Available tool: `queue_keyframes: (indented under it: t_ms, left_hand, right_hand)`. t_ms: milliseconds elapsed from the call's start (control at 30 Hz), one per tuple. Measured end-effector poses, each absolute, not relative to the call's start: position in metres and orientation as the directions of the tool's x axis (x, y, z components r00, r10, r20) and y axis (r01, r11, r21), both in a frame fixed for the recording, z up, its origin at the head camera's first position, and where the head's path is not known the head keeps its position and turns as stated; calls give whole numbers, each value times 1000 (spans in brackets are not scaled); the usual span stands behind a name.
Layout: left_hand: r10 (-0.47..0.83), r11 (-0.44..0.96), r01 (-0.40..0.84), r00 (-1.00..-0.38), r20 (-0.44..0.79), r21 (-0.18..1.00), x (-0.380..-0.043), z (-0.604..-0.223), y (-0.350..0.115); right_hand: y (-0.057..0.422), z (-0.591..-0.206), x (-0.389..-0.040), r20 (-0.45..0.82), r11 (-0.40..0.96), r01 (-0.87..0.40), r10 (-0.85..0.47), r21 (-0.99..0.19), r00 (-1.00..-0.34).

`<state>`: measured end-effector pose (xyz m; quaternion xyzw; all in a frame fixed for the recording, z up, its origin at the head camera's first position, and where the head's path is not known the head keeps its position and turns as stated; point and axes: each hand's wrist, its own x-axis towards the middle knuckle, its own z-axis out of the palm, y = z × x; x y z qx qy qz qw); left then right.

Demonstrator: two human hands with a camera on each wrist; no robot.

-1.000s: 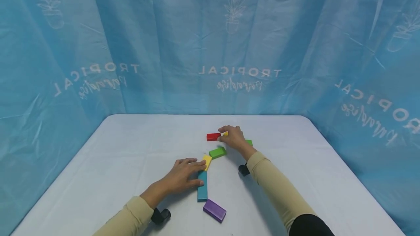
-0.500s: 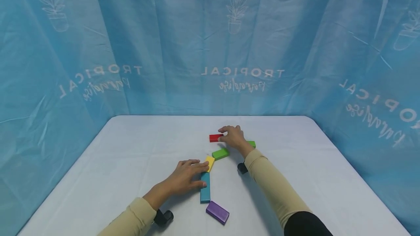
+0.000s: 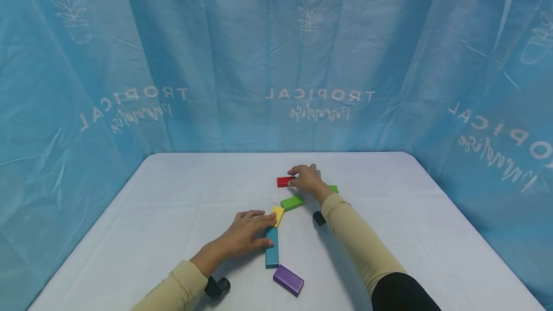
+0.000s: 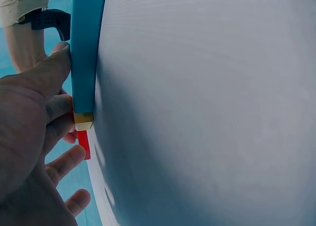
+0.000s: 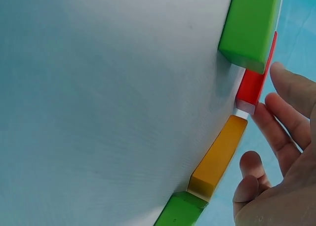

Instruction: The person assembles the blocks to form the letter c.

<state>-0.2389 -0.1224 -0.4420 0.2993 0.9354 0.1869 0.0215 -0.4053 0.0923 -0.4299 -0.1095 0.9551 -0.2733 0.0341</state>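
Note:
In the head view my left hand [image 3: 244, 234] has its thumb on the teal block [image 3: 272, 256] and its fingertips at the yellow block [image 3: 279, 212] touching the teal one's far end. The left wrist view shows those fingers extended, not wrapped round anything. My right hand [image 3: 306, 179] is farther off, thumb and fingers loosely bent over the right end of the red block [image 3: 282, 182]. From the right wrist, its fingertips [image 5: 259, 110] lie at the red block's edge, thumb apart. A second yellow block [image 5: 219, 154], hidden by that hand in the head view, lies beside the red one.
A green block [image 3: 292, 203] lies beyond the first yellow one. Another green block [image 3: 333, 188] pokes out right of my right wrist. Nearest me, a purple block [image 3: 288, 280] lies slanted by the teal one. Blue curtains [image 3: 242, 61] surround the white table [image 3: 194, 181].
The head view has shifted slightly, so the blocks appear farther right. My right hand has moved a little left over the red block, covering the second yellow block. My left hand stays put.

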Motion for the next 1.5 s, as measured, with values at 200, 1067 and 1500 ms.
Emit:
queue_keyframes:
  t_ms: [200, 1067, 1500]
  left_hand:
    - [571, 744, 556, -817, 80, 370, -239, -442, -121]
    - [586, 737, 575, -805, 90, 355, -240, -440, -117]
    - [575, 750, 560, -815, 72, 350, -238, -438, -122]
  right_hand:
    - [94, -427, -405, -31, 831, -164, -213, -532, -977]
    - [102, -427, -401, -31, 838, -137, -181, -528, -983]
    - [99, -412, -391, 64, 794, -219, -222, -567, -973]
